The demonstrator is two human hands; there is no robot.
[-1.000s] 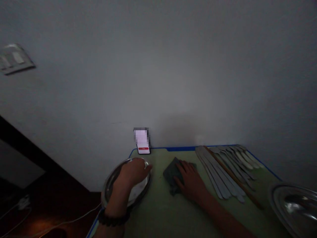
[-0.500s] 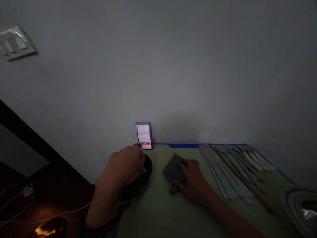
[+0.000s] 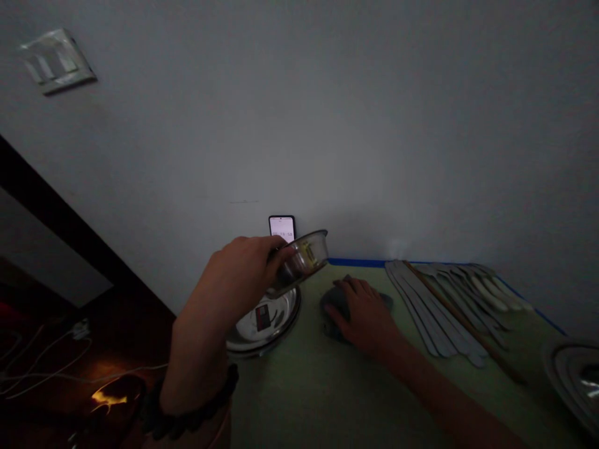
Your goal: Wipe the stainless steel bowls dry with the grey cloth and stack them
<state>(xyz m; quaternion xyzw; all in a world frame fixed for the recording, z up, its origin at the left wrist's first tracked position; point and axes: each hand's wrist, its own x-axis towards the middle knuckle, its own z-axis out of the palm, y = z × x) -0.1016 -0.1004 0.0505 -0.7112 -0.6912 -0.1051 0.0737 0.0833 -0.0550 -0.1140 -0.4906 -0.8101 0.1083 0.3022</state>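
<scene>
My left hand (image 3: pixel 246 268) grips a small shiny metal bowl (image 3: pixel 318 246) by its near side. The bowl is tilted and raised, with a yellowish label or mark on its wall. Below it lies a round steel plate (image 3: pixel 248 343), perhaps several stacked, with a dark rectangular patch on its surface. On the tabletop to the right, my right hand (image 3: pixel 367 312) is closed over a bunched grey-blue cloth (image 3: pixel 333 302). My right palm hides part of the cloth.
Flat pale strips like spatulas or spoon handles (image 3: pixel 425 318), a thin brown stick (image 3: pixel 461 321) and several pieces of cutlery (image 3: pixel 472 290) lie at the right. Stacked metal dishes (image 3: pixel 564 374) stand at the right edge. A lit phone (image 3: pixel 282 227) leans against the wall.
My left hand has lifted the bowl up off the plate and tilted it, uncovering the plate. My right hand stays on the cloth. The camera view has shifted slightly.
</scene>
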